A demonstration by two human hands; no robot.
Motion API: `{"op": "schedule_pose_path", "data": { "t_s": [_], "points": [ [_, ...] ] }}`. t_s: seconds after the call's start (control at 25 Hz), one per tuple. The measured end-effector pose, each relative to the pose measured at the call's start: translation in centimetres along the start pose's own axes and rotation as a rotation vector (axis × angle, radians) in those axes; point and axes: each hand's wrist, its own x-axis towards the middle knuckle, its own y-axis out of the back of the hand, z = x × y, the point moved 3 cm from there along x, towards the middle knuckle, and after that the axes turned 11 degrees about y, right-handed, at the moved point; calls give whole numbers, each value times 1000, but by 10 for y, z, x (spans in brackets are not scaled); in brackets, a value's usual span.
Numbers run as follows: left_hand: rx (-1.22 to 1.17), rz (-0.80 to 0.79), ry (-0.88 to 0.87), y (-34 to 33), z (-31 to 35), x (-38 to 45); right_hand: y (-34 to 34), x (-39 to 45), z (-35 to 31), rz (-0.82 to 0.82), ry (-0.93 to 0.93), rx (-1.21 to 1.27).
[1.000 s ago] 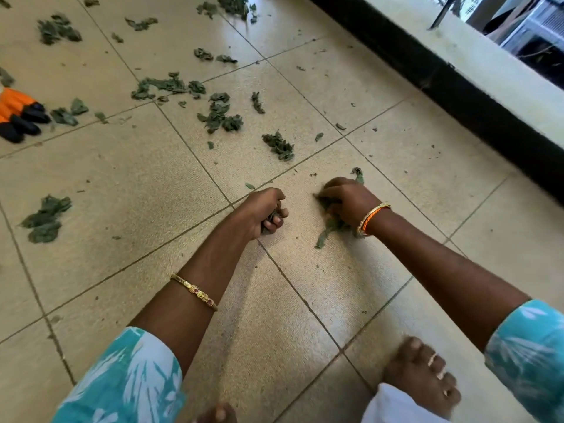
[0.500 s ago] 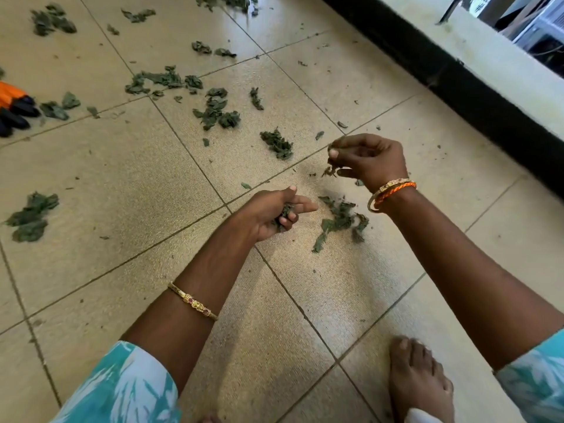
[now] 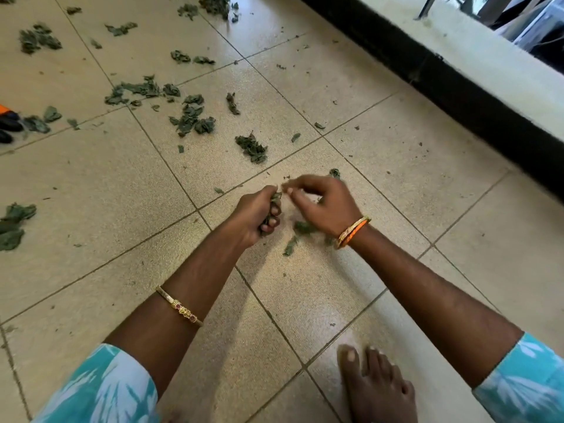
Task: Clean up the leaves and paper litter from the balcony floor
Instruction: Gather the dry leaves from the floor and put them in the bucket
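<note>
While left hand [image 3: 254,218] grips crumpled green leaves [image 3: 272,209], right hand [image 3: 323,203] blurred, grip unclear.

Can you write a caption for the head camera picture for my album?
Left hand grips a bunch of leaves; right hand reaches toward it.

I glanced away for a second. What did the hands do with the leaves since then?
The right hand lifted off the floor and came across to the left hand, leaving a few leaves beneath it. The left hand kept gripping its clump of leaves. The scattered leaves farther off lie as before.
</note>
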Motion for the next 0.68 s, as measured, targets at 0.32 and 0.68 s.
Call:
{"op": "schedule_pose_path", "data": {
  "t_s": [0.32,0.68],
  "points": [
    [-50,-6,121,12,-6,-8,15,-11,112,-195,9,-450],
    [-35,84,79,4,-28,-38,38,-19,59,216,-270,0]
  ]
}}
